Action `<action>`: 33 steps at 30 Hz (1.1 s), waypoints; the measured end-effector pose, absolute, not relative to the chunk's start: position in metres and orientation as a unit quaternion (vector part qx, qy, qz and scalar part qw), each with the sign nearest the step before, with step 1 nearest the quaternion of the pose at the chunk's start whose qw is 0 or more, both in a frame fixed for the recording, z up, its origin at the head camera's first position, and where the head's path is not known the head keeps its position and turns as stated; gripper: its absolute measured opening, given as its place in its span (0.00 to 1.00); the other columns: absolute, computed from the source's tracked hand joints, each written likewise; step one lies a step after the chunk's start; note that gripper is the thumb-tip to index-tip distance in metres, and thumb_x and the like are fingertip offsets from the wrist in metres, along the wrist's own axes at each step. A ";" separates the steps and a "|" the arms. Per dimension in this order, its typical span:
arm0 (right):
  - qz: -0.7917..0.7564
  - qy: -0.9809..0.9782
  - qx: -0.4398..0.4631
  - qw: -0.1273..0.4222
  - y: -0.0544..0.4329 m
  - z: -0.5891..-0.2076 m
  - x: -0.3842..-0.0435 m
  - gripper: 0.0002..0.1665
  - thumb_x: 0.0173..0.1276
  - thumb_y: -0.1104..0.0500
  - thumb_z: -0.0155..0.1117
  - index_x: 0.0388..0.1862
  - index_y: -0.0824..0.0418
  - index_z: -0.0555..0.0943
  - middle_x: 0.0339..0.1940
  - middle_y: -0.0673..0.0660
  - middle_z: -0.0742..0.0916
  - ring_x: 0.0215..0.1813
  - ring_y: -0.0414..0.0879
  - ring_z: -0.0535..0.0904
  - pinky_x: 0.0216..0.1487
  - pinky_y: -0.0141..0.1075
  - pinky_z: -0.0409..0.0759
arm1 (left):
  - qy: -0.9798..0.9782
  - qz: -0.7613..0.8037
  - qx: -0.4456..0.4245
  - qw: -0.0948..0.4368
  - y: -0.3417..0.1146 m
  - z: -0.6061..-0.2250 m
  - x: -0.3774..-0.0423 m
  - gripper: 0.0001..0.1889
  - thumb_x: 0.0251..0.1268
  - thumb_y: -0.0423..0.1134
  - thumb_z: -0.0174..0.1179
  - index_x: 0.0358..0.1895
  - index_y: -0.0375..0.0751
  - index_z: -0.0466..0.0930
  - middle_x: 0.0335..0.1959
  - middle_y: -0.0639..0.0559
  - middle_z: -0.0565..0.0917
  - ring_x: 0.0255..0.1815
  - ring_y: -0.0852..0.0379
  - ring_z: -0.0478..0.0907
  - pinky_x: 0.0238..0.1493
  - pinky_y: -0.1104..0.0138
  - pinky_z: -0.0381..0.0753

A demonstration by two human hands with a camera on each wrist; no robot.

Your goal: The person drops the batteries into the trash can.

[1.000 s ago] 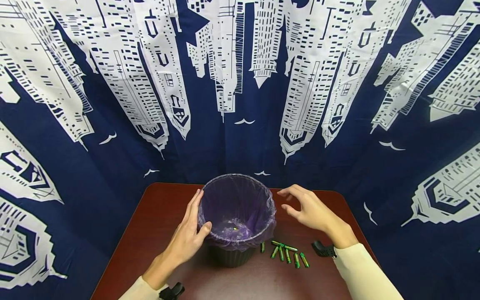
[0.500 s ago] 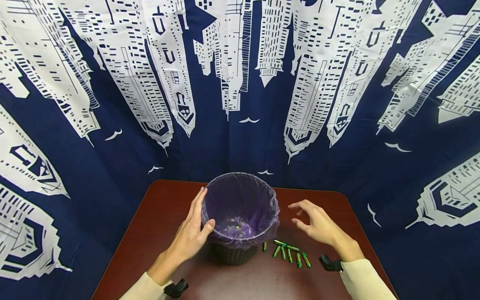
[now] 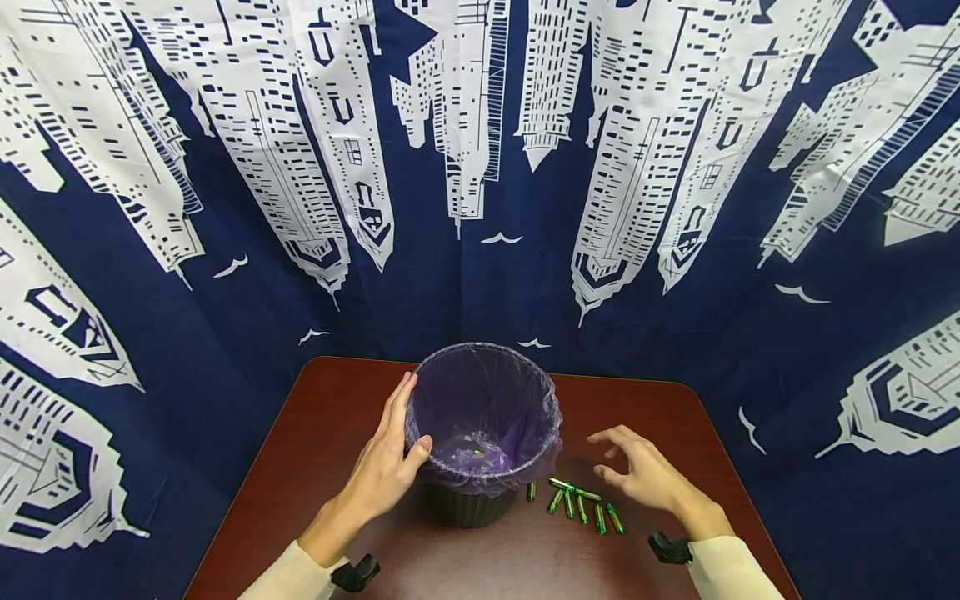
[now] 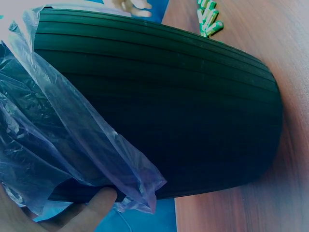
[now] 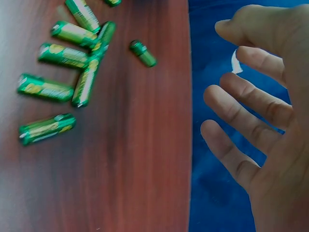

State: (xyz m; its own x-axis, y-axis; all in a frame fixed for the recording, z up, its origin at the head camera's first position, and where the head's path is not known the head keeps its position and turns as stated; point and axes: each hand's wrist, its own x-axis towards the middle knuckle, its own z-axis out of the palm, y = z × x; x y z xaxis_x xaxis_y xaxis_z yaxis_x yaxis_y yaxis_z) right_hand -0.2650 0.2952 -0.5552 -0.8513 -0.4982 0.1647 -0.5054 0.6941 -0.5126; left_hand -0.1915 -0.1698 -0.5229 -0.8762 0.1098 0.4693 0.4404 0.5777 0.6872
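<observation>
A dark ribbed trash bin (image 3: pixel 468 508) stands upright on the table, lined with a thin purple bag (image 3: pixel 480 400) folded over its rim. My left hand (image 3: pixel 386 467) rests against the bin's left side, its fingers laid along the rim and thumb toward the front. In the left wrist view, a digit (image 4: pixel 101 200) touches the bag at the bin's edge. My right hand (image 3: pixel 648 471) hovers with loosely bent fingers and holds nothing. Several green batteries (image 3: pixel 581 508) lie nearest it, right of the bin. A small yellow-green spot (image 3: pixel 477 452) shows inside the bag.
The reddish-brown table (image 3: pixel 420 575) has rounded far corners. Behind and around it hangs a navy curtain (image 3: pixel 487 292) with white city buildings. Dark straps with small devices (image 3: pixel 356 573) sit on both wrists. One battery (image 3: pixel 531 492) lies close beside the bin.
My right hand has drawn away from the bin, moving right and down toward the batteries. The left hand stays against the bin. The head view has shifted slightly.
</observation>
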 end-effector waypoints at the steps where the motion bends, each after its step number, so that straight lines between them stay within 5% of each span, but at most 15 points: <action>1: 0.282 -0.921 0.270 -0.002 0.297 -0.558 -0.265 0.27 0.77 0.59 0.84 0.71 0.52 0.87 0.63 0.53 0.90 0.56 0.51 0.89 0.49 0.38 0.88 | -0.868 -0.431 -0.158 0.191 -0.170 -0.523 -0.191 0.48 0.85 0.59 0.58 0.98 0.44 0.52 0.99 0.41 0.56 0.90 0.26 0.72 0.65 0.26 0.87; 9: 0.288 -0.920 0.254 -0.074 0.314 -0.585 -0.258 0.34 0.75 0.55 0.86 0.75 0.58 0.84 0.69 0.60 0.88 0.58 0.57 0.89 0.51 0.43 0.89 | -0.867 -0.430 -0.161 0.195 -0.170 -0.523 -0.191 0.48 0.87 0.63 0.57 0.98 0.46 0.51 0.99 0.40 0.56 0.89 0.25 0.73 0.64 0.26 0.88; 22: 0.298 -0.909 0.251 -0.144 0.337 -0.616 -0.243 0.41 0.70 0.52 0.90 0.77 0.61 0.82 0.71 0.66 0.86 0.53 0.47 0.87 0.51 0.38 0.88 | -0.863 -0.438 -0.161 0.195 -0.169 -0.525 -0.191 0.48 0.87 0.64 0.56 0.98 0.44 0.52 0.99 0.38 0.56 0.92 0.25 0.68 0.72 0.22 0.81; 33: 0.326 -0.907 0.242 -0.109 0.341 -0.636 -0.233 0.34 0.69 0.60 0.89 0.69 0.64 0.82 0.59 0.64 0.88 0.40 0.36 0.82 0.41 0.33 0.83 | -0.860 -0.440 -0.164 0.198 -0.169 -0.526 -0.191 0.48 0.89 0.68 0.52 0.98 0.45 0.51 0.99 0.39 0.56 0.92 0.25 0.67 0.71 0.23 0.82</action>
